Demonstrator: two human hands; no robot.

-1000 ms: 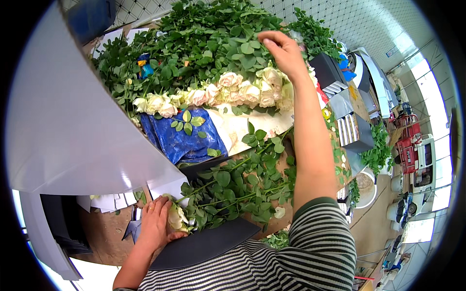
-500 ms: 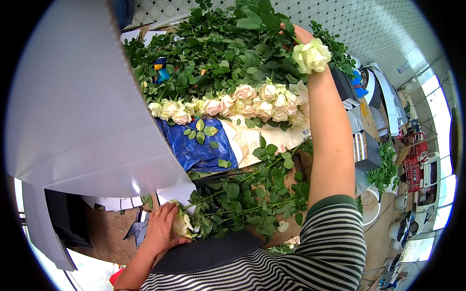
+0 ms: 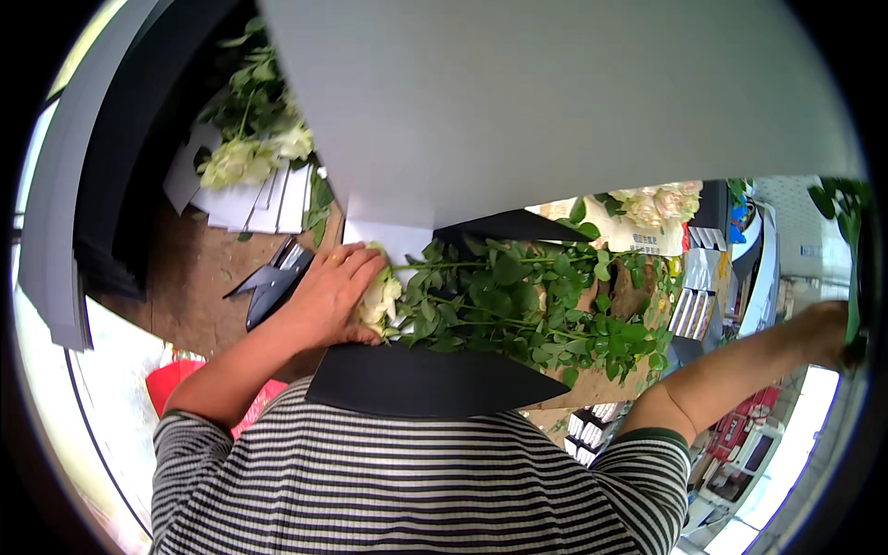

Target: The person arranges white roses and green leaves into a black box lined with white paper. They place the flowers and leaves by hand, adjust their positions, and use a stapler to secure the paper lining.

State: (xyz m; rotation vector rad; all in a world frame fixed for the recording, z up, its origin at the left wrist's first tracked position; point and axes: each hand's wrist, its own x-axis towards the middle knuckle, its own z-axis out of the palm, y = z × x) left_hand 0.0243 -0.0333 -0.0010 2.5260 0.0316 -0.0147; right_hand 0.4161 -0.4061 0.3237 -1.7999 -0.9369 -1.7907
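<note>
My left hand (image 3: 335, 294) curls over the heads of the cream-white roses (image 3: 377, 305) on the workbench, fingers held close together. Their leafy stems (image 3: 518, 296) stretch rightward from it. Underneath and nearer to me lies a curved black sheet (image 3: 430, 381). Far out at the right edge, my right hand (image 3: 830, 335) is raised and closed around a leafy green stem (image 3: 851, 245). The flower end of that stem is not visible, and the hand is partly in shadow.
A large grey panel (image 3: 555, 102) blocks the view of the back. At left, white roses (image 3: 242, 163) lie by white cards (image 3: 273, 208); a dark stapler-like tool (image 3: 277, 277) rests on the wooden bench (image 3: 166, 301). Pale pink roses (image 3: 659, 203) show behind, right.
My right arm has swung from the rose pile at the back out to the far right, with a stem in hand. The left hand stays on the roses. The view has shifted, and the panel hides more.
</note>
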